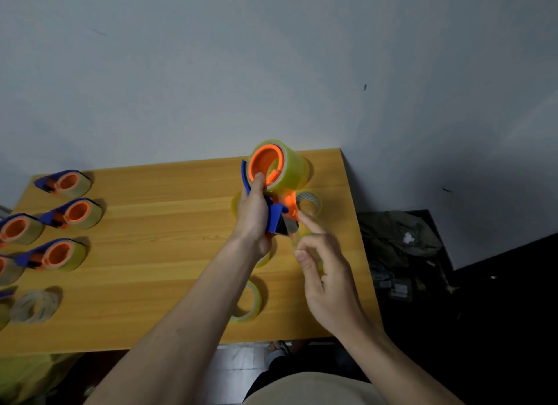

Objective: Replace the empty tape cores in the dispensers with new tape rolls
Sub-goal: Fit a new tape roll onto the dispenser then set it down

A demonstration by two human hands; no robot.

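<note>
My left hand (255, 214) grips a blue and orange tape dispenser (276, 211) above the right part of the wooden table (157, 253). A full yellowish tape roll (291, 166) sits on the dispenser's orange hub. My right hand (323, 271) is just right of the dispenser's lower end, its index finger stretched toward the metal cutter, the other fingers loosely curled, holding nothing I can make out. Spare tape rolls lie under my hands: one near the front edge (250, 302) and one with a whitish core (311, 200) behind the dispenser.
Several loaded blue and orange dispensers (71, 212) lie at the table's left side. A pile of clear empty cores (36, 306) rests at the front left. A dark bag and clutter (398, 244) sit on the floor right of the table. A grey wall stands behind.
</note>
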